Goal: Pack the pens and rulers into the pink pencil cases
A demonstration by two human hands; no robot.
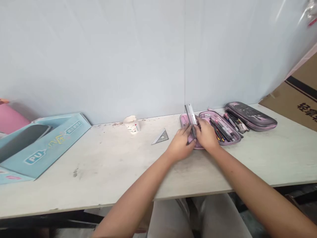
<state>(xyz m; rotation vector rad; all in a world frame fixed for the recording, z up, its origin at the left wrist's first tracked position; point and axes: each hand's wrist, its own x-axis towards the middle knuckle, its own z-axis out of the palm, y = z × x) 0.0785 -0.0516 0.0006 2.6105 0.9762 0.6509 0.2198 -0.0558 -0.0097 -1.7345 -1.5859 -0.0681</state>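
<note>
Wall (123, 59): A pale, seamed panel is closing off the room behind the work.
Table (111, 165): Its whitish, worn top is showing dark smudges toward the left and specks along the wall.
Blue box (56, 140): It is lying at left, something dark and rounded filling it.
Cardboard box (294, 96): The brown carton is standing at far right.
Closed pencil case (252, 115): It is resting beside loose pens (230, 120), which a bump could be sending rolling.
Open pencil case (182, 119): It is spreading flat under the hands, more pens (221, 130) filling its right half; a tug on its edge could be spilling them.
Hands: The left hand (182, 140) and right hand (205, 132) are both grasping a ruler, fingers pinching its lower part.
Ruler (192, 114): Apparently pale with a dark strip alongside, it is tilting up over the case's left half; a loosening pinch could be letting it slip.
Paper cup (132, 125): It is standing near the wall, well apart from the hands.
Set square (162, 138): It is lying flat near the left hand, where a straying forearm could be nudging it.
</note>
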